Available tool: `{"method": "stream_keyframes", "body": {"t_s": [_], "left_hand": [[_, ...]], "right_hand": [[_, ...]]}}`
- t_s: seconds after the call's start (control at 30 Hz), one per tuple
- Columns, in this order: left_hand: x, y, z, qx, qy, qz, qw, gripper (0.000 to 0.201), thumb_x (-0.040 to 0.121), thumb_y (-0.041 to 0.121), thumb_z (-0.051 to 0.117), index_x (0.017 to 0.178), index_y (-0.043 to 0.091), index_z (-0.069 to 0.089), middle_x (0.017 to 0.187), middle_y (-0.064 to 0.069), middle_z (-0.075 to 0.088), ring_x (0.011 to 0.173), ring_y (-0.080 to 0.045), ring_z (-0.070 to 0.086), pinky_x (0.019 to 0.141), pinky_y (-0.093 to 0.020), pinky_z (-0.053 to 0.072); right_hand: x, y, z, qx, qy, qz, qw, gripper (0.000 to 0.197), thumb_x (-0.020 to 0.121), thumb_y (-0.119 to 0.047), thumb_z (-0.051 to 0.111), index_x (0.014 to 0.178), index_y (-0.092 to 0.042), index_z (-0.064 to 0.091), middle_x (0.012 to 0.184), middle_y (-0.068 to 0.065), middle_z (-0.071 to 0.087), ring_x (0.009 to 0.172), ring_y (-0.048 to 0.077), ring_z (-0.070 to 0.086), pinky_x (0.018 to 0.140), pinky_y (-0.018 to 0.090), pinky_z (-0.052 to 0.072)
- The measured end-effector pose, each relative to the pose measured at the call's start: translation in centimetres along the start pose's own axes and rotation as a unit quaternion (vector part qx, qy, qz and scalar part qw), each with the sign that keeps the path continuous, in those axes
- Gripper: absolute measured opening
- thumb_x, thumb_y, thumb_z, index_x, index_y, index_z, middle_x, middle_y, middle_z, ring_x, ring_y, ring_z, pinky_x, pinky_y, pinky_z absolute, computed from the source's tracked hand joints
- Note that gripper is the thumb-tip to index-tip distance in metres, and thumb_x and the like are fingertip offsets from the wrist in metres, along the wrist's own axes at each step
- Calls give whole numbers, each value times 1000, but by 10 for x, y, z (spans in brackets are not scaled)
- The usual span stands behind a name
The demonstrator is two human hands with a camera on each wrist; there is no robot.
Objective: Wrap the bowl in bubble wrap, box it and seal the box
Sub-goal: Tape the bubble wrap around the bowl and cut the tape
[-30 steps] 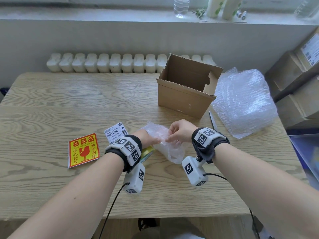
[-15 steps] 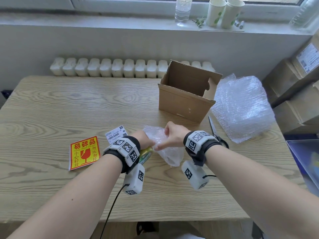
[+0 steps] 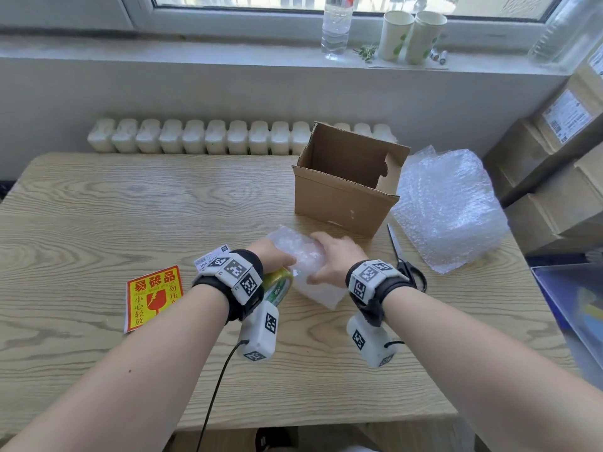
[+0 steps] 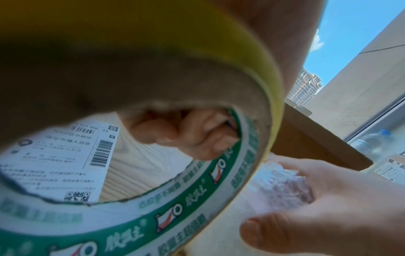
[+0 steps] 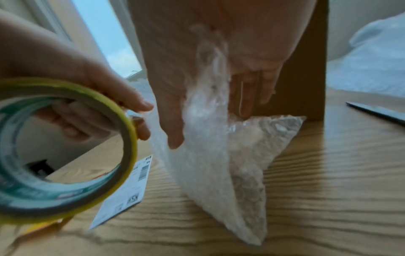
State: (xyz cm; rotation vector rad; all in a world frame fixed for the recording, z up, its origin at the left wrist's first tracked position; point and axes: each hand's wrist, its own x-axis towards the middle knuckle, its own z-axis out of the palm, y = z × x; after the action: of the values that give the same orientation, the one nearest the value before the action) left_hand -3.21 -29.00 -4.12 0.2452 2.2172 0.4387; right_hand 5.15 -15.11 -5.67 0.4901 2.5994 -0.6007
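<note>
1. Head view: the pale wood-grain table [image 3: 98,203] fills the scene, below a white windowsill.
2. A crumpled heap of clear bubble wrap [image 3: 450,207] lies at the table's far right edge.
3. The open brown cardboard box [image 3: 342,200] stands upright just left of that heap, its flaps raised, beyond the hands.
4. The bubble-wrapped bundle [image 3: 300,252], presumably with the bowl inside though the wrap hides it, sits on the table in front of the box and between the two hands; its loose end trails toward the person.
5. The right hand [image 3: 332,259] lies over the bundle's right side; in the right wrist view the thumb and straight fingers [image 5: 252,90] press the wrap from either side, so the hand grasps the bundle.
6. The left hand [image 3: 270,256] touches the bundle's left side and carries a yellow-edged roll of packing tape with a green printed core [image 4: 197,207]; its curled fingers [image 4: 175,136] pass through the core and clasp the roll.
7. A red and yellow fragile sticker [image 3: 153,298] lies flat to the left of the left wrist.
8. A white shipping label with barcodes [image 4: 59,155] lies on the table under the left hand.
9. Black-handled scissors [image 3: 404,259] lie just right of the right wrist, blades pointing toward the box.
</note>
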Motion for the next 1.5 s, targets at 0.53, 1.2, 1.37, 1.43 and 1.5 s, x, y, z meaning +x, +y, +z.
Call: {"method": "stream_keyframes", "body": {"t_s": [0.53, 1.2, 1.37, 1.43, 1.5], "left_hand": [[-13, -4, -28, 90, -29, -2, 996, 43, 80, 45, 67, 109, 13, 68, 86, -3, 63, 70, -16, 55, 60, -25, 40], [-42, -2, -78, 10, 45, 124, 991, 16, 92, 31, 57, 82, 26, 69, 72, 6, 60, 59, -8, 53, 51, -16, 46], [-29, 16, -56, 121, 114, 157, 974, 19, 96, 28, 47, 84, 27, 61, 72, 11, 55, 65, -7, 49, 57, -24, 37], [-26, 23, -52, 165, 141, 162, 963, 15, 95, 33, 47, 86, 31, 59, 85, 10, 59, 78, -12, 54, 66, -26, 40], [-21, 29, -50, 186, 153, 166, 956, 13, 94, 37, 50, 87, 31, 60, 99, 6, 58, 87, -16, 56, 74, -29, 43]], "right_hand": [[13, -5, -8, -21, 5, -23, 1000, 54, 68, -25, 79, 117, -17, 58, 102, -1, 51, 103, 23, 54, 77, 31, 42], [10, -1, -31, -28, -62, -46, 997, 78, 66, -14, 80, 136, -21, 47, 125, -1, 57, 115, 21, 53, 93, 37, 50], [9, 11, -28, 33, -39, -55, 997, 54, 67, -14, 82, 112, -22, 53, 106, -4, 54, 98, 20, 55, 80, 32, 50], [9, 18, -25, 64, -13, -57, 996, 36, 72, -18, 79, 100, -23, 57, 96, -9, 54, 91, 16, 54, 72, 26, 45], [10, 22, -23, 100, 11, -58, 993, 18, 76, -19, 75, 81, -24, 59, 79, -13, 56, 82, 13, 56, 62, 22, 42]]}}
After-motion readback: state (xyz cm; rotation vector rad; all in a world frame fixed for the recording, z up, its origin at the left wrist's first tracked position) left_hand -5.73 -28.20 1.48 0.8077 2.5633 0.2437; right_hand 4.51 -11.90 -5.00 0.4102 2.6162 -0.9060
